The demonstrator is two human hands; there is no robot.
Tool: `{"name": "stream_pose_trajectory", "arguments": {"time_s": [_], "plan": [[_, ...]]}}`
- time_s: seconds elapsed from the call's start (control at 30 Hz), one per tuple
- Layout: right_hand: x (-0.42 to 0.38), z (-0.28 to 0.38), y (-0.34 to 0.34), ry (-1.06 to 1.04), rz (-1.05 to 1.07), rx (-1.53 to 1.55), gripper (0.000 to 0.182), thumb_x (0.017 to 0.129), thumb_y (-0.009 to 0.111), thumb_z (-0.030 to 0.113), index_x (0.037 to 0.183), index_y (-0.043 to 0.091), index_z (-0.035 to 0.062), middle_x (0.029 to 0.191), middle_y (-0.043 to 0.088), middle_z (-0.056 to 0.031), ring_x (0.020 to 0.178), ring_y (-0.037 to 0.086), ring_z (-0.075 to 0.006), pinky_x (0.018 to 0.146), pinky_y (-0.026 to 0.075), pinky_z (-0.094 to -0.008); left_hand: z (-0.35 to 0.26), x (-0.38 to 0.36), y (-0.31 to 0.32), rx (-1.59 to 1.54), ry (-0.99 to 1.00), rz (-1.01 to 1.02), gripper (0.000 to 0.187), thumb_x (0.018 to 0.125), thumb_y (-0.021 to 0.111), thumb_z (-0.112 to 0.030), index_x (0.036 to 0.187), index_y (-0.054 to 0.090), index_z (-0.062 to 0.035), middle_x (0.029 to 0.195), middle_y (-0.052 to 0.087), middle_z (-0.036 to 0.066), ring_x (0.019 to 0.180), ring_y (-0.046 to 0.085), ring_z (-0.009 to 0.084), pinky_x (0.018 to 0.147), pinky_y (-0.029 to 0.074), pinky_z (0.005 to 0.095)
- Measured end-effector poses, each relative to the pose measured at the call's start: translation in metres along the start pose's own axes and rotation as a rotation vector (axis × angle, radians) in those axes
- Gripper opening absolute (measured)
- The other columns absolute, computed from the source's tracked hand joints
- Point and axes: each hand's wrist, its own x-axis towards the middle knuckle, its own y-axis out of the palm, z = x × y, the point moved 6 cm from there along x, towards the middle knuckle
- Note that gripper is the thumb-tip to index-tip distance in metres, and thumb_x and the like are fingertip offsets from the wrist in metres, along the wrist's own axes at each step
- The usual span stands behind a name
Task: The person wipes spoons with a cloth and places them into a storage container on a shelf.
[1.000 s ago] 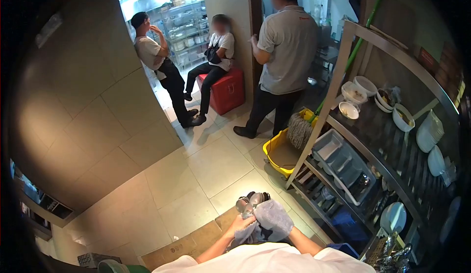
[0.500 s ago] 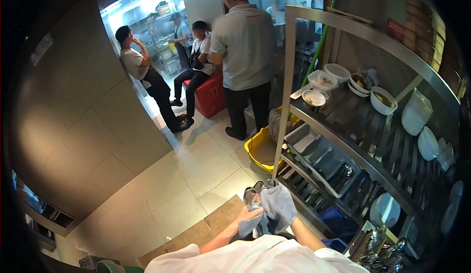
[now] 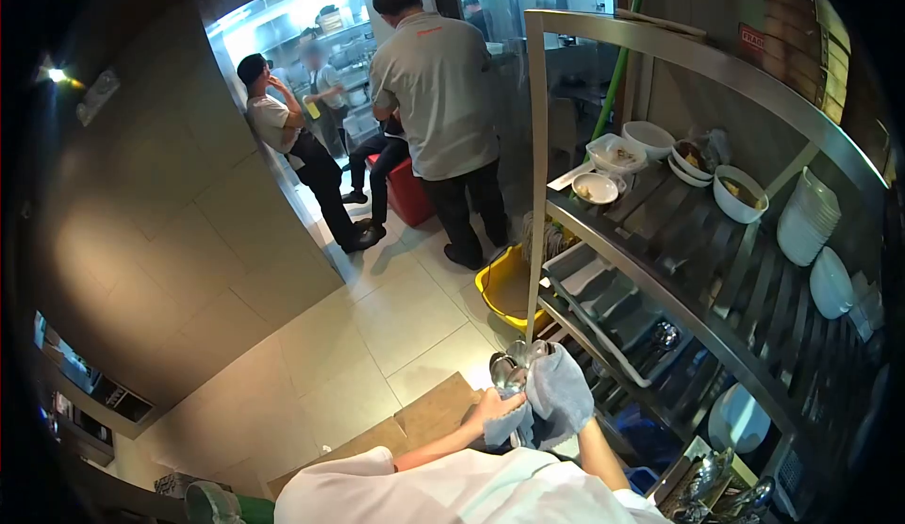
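Observation:
My left hand (image 3: 494, 407) is closed around the lower part of a bunch of metal spoons (image 3: 510, 371), with part of a grey-blue cloth (image 3: 562, 390) under its fingers. The spoon bowls point up and away from me. My right hand is hidden beneath the cloth, which drapes over it and touches the right side of the spoons; only the forearm shows below. More metal cutlery (image 3: 709, 475) stands in a holder at the lower right.
A metal rack (image 3: 641, 246) on the right holds white bowls (image 3: 740, 193), grey trays (image 3: 603, 302) and a plate (image 3: 738, 418). Beside it sits a yellow bucket (image 3: 509, 288). Several people stand or sit near a red box (image 3: 411, 194) ahead; a wall (image 3: 170, 232) rises on the left.
Both hands, the spoons and the cloth have shifted slightly right in view. The standing person in grey has moved left and now mostly hides the seated person.

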Motion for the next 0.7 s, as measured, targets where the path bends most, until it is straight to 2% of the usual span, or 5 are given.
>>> {"name": "stream_pose_trajectory", "arguments": {"time_s": [0.33,0.37,0.6,0.67,0.7], "plan": [[0.017,0.002,-0.006,0.029,-0.234,0.149,0.036,0.087,0.046,0.013,0.121,0.048,0.0043,0.109,0.059,-0.0187,0.102,0.057,-0.0312,0.086,0.045,-0.0342,-0.056,0.013,0.005,0.034,0.073,0.027,0.023,0.079,0.063,-0.024,0.074,0.058,-0.0016,0.061,0.056,0.0,0.055,0.051,0.008,0.05,0.042,0.0299],[0.023,-0.003,-0.009,0.387,-0.193,0.645,0.038,0.086,0.045,0.009,0.124,0.046,0.0026,0.116,0.056,-0.0147,0.107,0.055,-0.025,0.091,0.042,-0.0309,-0.052,0.017,0.006,0.0,0.082,0.02,0.023,0.079,0.063,-0.023,0.073,0.058,-0.0014,0.06,0.056,0.0,0.054,0.05,0.0074,0.047,0.041,0.0294],[0.038,-0.022,0.003,0.161,-0.32,0.965,0.044,0.089,0.058,0.026,0.123,0.044,0.0013,0.102,0.06,-0.0076,0.092,0.056,-0.0191,0.082,0.045,-0.0296,-0.041,0.03,-0.007,-0.126,-0.118,-0.094,0.024,0.081,0.06,-0.025,0.071,0.06,-0.0028,0.059,0.057,0.0,0.051,0.052,0.009,0.045,0.041,0.0292],[0.039,-0.019,-0.022,0.087,-0.46,0.363,0.026,0.086,0.049,0.008,0.111,0.053,0.0009,0.092,0.058,-0.0039,0.074,0.052,-0.0126,0.066,0.045,-0.0247,-0.047,0.03,0.005,-0.328,-0.139,0.044,0.022,0.083,0.058,-0.023,0.082,0.06,-0.001,0.07,0.062,0.006,0.057,0.058,0.0143,0.049,0.046,0.0306],[0.033,-0.028,-0.017,0.312,-0.369,0.658,0.026,0.081,0.043,0.001,0.103,0.057,0.0011,0.094,0.058,-0.0063,0.084,0.054,-0.0174,0.077,0.044,-0.0274,-0.035,0.038,0.007,-0.266,-0.096,0.13,0.021,0.084,0.058,-0.021,0.085,0.06,-0.0003,0.072,0.063,0.007,0.059,0.06,0.0166,0.051,0.049,0.0302]]}}
